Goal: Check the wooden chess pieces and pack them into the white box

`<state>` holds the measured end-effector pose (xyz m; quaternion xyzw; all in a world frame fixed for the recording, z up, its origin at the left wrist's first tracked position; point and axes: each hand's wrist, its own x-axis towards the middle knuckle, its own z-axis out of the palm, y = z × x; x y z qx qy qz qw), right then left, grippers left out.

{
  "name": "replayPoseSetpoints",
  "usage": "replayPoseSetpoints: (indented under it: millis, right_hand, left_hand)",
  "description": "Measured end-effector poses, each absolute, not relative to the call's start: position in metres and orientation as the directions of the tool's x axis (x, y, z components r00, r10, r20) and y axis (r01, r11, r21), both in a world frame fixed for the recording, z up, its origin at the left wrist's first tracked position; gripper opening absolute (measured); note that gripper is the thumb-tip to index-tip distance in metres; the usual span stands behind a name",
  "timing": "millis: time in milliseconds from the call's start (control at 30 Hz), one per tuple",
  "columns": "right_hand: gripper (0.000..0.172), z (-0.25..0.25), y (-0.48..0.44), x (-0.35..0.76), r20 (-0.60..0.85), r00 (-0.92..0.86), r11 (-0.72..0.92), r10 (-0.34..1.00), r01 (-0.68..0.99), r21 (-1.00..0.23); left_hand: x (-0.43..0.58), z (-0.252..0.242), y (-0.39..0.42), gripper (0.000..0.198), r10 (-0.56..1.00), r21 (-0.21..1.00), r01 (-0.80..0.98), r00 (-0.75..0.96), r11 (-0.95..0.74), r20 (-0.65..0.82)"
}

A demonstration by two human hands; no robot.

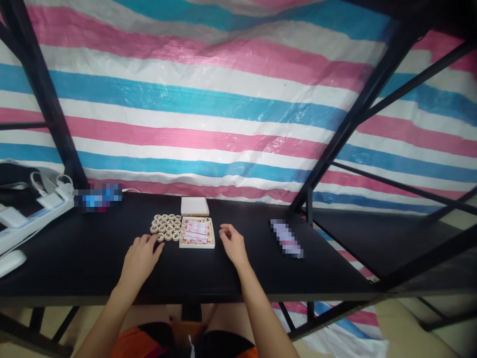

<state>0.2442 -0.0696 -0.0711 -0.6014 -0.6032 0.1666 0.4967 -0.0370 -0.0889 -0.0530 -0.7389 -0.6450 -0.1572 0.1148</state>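
Note:
Round Chinese chess pieces (169,222) with dark characters lie in close rows on the black table. My left hand (139,258) rests at the front left of these rows, its thumb apart from the fingers. Its fingertips are beside the nearest piece; whether they touch it I cannot tell. Right of the rows is a white open box (197,245) holding pieces with red characters and a folded sheet with red lines (197,231). Just right of the box, my right hand (234,244) is loosely curved with thumb and forefinger apart, and no object shows in it.
Behind the box lies a white box lid (195,206). A phone-shaped blurred item (286,238) is on the right of the black table (93,258). A white power strip (40,219) with plugs and cables occupies the left, near a blurred blue item (102,197). Metal posts and a striped sheet stand behind.

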Motion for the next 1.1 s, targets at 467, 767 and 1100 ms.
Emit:
replayPoseSetpoints:
  millis: [467,767,1100]
  right_hand:
    - [0.018,-0.057,-0.124,0.191,0.249,-0.19,0.29,0.95,0.232,-0.929]
    - [0.014,-0.068,-0.125,0.196,0.253,-0.118,0.274,0.96,0.233,-0.933]
    - [0.018,-0.068,-0.124,0.194,0.245,-0.156,0.272,0.957,0.179,-0.946]
  left_hand:
    - [0.021,-0.056,-0.12,0.03,0.9,0.656,0.616,0.275,-0.436,0.339]
    - [0.024,-0.059,-0.112,0.028,0.905,0.799,0.441,0.307,-0.409,0.295]
    - [0.02,-0.048,-0.115,0.022,0.915,0.883,0.352,0.362,-0.309,0.175]
